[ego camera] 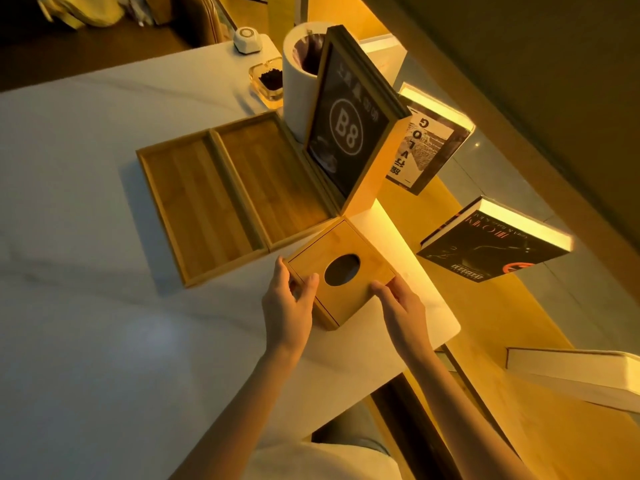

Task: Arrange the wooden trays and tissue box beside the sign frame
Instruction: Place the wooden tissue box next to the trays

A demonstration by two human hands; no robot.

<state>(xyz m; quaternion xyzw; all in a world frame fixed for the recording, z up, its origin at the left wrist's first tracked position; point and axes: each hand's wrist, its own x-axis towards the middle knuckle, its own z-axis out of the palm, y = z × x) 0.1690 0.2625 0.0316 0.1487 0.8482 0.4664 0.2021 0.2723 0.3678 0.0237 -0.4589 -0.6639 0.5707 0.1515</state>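
Both hands hold the tissue box (341, 273) on the bench (86, 202): left hand (289, 303) pinching its left edge, right hand (401, 303) pressed against its right. Frame (349, 129) and trays (225, 195) lie just beyond.

white bin (294, 81) base behind sign frame (349, 129), bin contents unclear

Left hand (289, 299) and right hand (401, 303) reach forward, fingers curled, bare forearms extended.
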